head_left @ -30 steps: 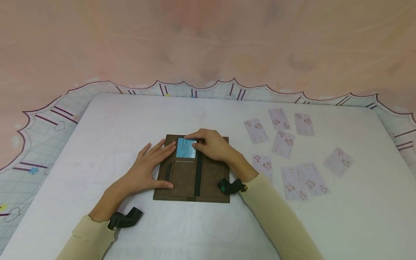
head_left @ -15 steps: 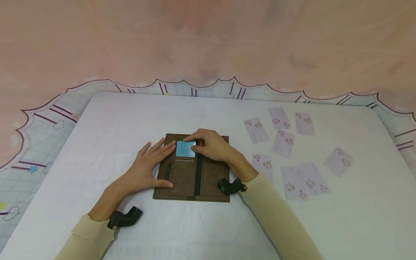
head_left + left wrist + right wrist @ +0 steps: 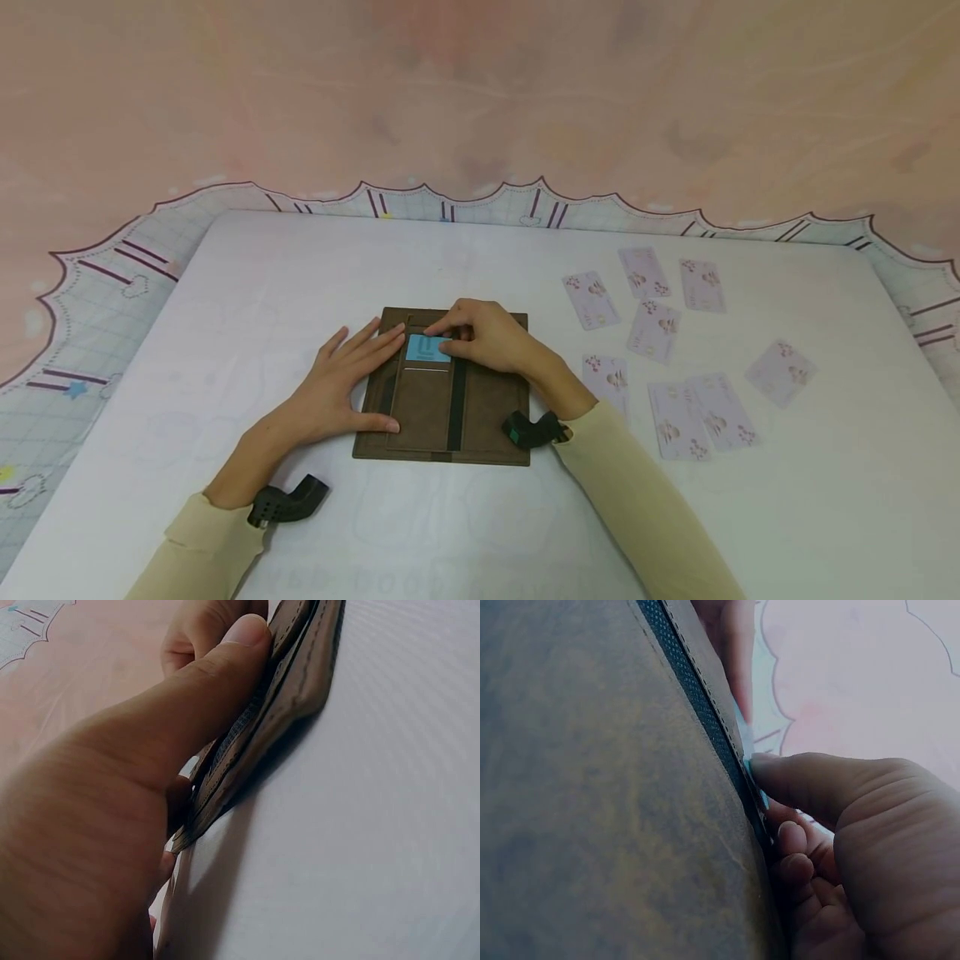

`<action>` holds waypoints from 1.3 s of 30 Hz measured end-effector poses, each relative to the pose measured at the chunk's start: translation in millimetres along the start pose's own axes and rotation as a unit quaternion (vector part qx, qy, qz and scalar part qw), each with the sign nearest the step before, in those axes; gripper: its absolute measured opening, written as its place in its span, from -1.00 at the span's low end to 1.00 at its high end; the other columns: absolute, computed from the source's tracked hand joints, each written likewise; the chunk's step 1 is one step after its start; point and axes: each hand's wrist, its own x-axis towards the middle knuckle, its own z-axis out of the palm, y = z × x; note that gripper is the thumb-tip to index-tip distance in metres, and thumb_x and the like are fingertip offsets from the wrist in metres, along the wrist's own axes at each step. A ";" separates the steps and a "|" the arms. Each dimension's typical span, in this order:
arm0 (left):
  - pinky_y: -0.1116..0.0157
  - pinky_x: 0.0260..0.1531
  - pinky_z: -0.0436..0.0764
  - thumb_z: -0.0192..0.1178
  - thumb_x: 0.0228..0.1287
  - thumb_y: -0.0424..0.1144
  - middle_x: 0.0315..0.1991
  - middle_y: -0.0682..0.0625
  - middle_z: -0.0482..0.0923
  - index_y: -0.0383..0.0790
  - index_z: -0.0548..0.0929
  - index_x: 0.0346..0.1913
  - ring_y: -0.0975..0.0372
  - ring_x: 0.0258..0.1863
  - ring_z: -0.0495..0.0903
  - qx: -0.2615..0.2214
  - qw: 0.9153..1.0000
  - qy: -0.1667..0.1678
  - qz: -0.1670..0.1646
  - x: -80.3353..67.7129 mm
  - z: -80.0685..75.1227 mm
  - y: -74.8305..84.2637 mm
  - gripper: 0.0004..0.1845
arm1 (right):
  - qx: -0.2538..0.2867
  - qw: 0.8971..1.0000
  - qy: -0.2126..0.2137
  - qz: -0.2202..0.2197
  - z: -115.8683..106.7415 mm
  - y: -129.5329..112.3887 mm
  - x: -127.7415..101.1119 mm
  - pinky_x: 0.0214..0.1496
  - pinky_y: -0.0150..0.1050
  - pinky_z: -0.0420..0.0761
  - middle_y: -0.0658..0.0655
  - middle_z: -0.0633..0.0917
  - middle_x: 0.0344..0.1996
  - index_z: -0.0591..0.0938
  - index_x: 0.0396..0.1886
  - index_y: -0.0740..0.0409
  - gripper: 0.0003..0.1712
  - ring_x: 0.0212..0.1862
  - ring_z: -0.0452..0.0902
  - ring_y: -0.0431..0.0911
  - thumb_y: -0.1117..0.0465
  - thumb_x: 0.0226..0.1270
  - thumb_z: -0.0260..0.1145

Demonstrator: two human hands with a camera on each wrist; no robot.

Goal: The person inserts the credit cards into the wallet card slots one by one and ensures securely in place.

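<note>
A brown wallet [image 3: 495,400] lies unfolded on the white table, with a dark band down its inner side. The upper part of a light blue card [image 3: 424,350] shows above a slot in the wallet's middle panel; its lower part is hidden in the slot. My right hand [image 3: 491,337] pinches the card near its top right, index finger at the top edge and thumb on its face. With fingers spread, my left hand [image 3: 337,387] rests on the wallet's left side. In the left wrist view its thumb [image 3: 217,671] presses on the wallet's edge.
Several pale patterned cards lie scattered to the right, among them a slanted card [image 3: 781,372] furthest right and two overlapping cards [image 3: 720,412]. One card [image 3: 604,379] is close to my right forearm. A patterned cloth border [image 3: 480,211] runs behind the table.
The blue card has slid down toward me into the slot, so less of it shows. My right fingers have moved down with it. The left hand stays in place.
</note>
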 end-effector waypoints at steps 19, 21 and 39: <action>-0.15 0.34 -0.23 0.40 -0.11 0.28 0.47 -0.06 0.10 -0.23 0.16 0.47 -0.01 0.47 -0.12 0.000 1.000 -0.003 0.001 1.0 -0.3 0.1 0.14 | -0.042 0.997 -0.025 -0.053 0.4 2.7 -1.5 -0.19 -0.37 0.42 -0.03 0.51 -0.24 0.70 0.03 0.01 -0.70 -0.26 0.38 -0.19 0.15 0.30 0.34; -0.15 0.34 -0.23 0.40 -0.11 0.27 0.47 -0.06 0.10 -0.22 0.16 0.47 -0.01 0.47 -0.13 0.000 1.000 -0.003 0.001 0.8 -0.2 -0.3 0.13 | -0.044 0.997 -0.026 -0.053 0.2 2.7 -1.7 -0.19 -0.37 0.42 -0.03 0.51 -0.24 0.70 0.03 0.01 -0.70 -0.26 0.38 -0.19 0.15 0.30 0.34; -0.14 0.34 -0.23 0.42 -0.13 0.25 0.47 -0.06 0.10 -0.22 0.16 0.47 -0.01 0.47 -0.12 -0.001 1.000 -0.003 0.000 0.3 -1.5 0.8 0.14 | -0.060 0.990 -0.026 -0.128 -1.9 5.2 -2.0 -0.20 -0.37 0.42 -0.01 0.54 -0.24 0.73 -0.04 0.00 -0.76 -0.28 0.37 -0.20 0.21 0.33 0.31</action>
